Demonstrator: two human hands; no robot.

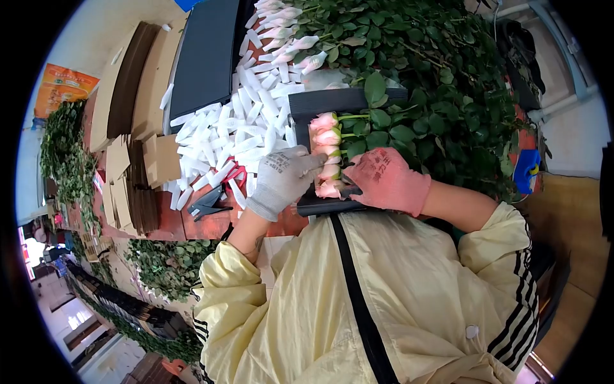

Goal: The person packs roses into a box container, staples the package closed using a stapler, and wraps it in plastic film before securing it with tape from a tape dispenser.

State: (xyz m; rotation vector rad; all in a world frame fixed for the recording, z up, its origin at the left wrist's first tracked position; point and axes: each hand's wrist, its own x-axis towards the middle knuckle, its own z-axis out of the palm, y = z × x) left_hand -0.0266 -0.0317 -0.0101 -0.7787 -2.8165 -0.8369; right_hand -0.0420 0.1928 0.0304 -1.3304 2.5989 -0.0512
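The work looked partway along. At least five pink roses [327, 137] lay side by side in a row, within a black holder [348, 99] on the red bench [167, 217], directly in front of the person. The row seemed well formed yet unfinished as a bundle: no wrap or tie showed around it, though the hands hid part of it. At the far end of the bench, more blooms sat in white mesh sleeves [302, 43], while a heap of loose sleeves [224, 134] and a mass of leafy stems [441, 70] suggested that much remained.

The gloved left hand [281, 182] reached its fingertips onto the middle blooms; the right hand [387, 180], in a pinkish glove, curled beside the lower ones. Whether either grip was clamped on a flower or merely resting there could not be told.

The roses in the row were pale pink with hints of green, bare of mesh, their full heads toward the left and their leafy stems toward the right.
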